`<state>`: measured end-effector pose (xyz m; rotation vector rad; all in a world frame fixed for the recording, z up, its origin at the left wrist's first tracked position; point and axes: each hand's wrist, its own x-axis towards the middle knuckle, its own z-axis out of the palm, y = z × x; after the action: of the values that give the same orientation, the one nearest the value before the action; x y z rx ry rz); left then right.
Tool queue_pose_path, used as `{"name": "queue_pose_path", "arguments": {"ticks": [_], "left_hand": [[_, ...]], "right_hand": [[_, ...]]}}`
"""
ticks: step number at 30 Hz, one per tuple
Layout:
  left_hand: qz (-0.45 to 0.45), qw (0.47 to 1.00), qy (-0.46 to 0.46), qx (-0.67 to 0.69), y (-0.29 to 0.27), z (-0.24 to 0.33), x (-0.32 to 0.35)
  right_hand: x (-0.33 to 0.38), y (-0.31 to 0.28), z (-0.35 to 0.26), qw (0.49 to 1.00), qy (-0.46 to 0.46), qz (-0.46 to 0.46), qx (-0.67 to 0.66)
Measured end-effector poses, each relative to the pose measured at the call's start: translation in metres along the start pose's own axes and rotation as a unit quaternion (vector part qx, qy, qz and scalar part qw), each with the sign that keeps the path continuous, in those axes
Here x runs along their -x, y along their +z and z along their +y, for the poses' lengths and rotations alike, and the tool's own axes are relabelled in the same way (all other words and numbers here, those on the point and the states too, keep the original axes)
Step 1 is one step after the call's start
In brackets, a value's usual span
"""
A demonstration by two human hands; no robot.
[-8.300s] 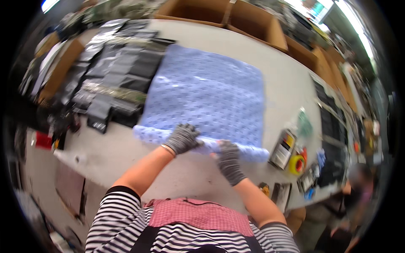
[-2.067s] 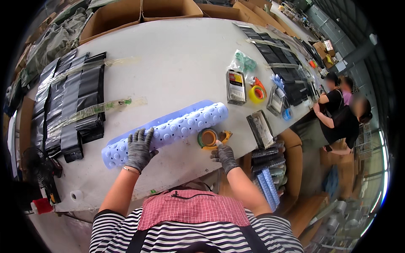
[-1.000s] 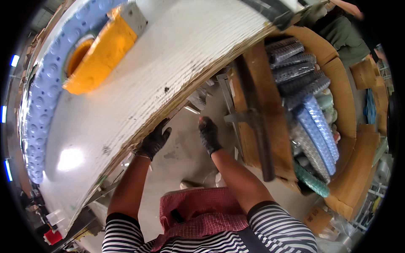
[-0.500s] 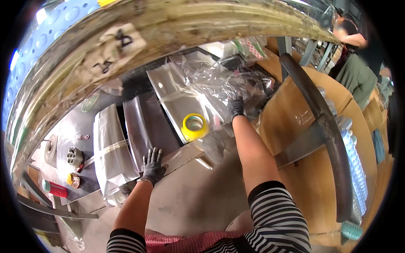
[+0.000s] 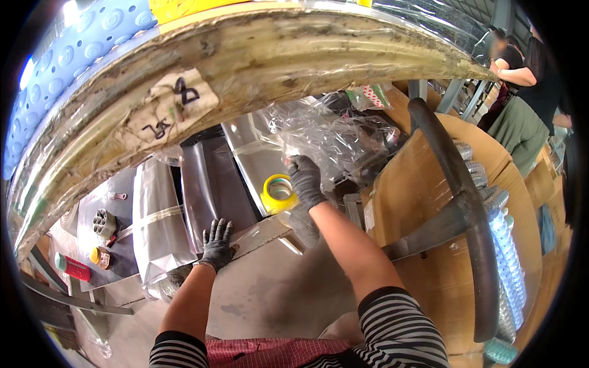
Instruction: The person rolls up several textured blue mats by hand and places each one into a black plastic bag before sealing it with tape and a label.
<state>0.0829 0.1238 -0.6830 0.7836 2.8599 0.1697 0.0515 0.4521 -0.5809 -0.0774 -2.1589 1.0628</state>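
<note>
My left hand (image 5: 217,246), in a dark grey glove, lies flat with fingers spread at the front edge of a flat stack of dark-looking transparent bags (image 5: 211,190). My right hand (image 5: 307,179), gloved alike, is raised with its fingers curled closed. Whatever they hold, if anything, I cannot make out. Crumpled transparent plastic (image 5: 343,138) lies just beyond the right hand. A yellow roll of tape (image 5: 279,194) stands close to its left. Behind the tape is another stack of transparent bags (image 5: 251,147). A whitish bag stack bound with a band (image 5: 161,214) lies left of my left hand.
A worn, plastic-wrapped table edge (image 5: 257,55) crosses above the shelf. Cardboard (image 5: 429,184) and a dark curved bar (image 5: 457,172) stand at right. Jars, a red-sided container (image 5: 73,267) and a grey multi-hole holder (image 5: 104,223) sit at left. People (image 5: 521,92) work at far right.
My right hand has drawn back from the crumpled plastic, toward me and left, and its fingers have curled. The left hand stays at the bags' edge. The view has shifted slightly.
</note>
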Motion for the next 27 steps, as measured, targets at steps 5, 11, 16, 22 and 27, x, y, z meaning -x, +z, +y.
{"name": "queue_pose_path", "arguments": {"ticks": [5,11,16,22,27], "left_hand": [[-0.001,1.000,0.014,0.003,0.002,0.006,-0.003],[0.009,1.000,0.011,-0.013,0.004,0.003,-0.005],[0.015,1.000,0.010,-0.007,0.007,-0.003,0.003],[0.013,0.999,0.024,-0.035,-0.009,0.005,0.007],[0.065,0.935,0.105,0.334,-0.026,-0.005,0.015]], "right_hand": [[0.039,-0.003,-0.021,0.998,0.012,0.014,-0.068],[0.075,0.005,-0.048,0.992,0.016,-0.004,-0.129],[0.083,0.012,-0.083,0.985,0.010,-0.004,-0.172],[0.151,0.023,-0.173,0.921,-0.145,-0.220,-0.286],[0.190,0.019,-0.213,0.858,-0.113,-0.256,-0.430]]}}
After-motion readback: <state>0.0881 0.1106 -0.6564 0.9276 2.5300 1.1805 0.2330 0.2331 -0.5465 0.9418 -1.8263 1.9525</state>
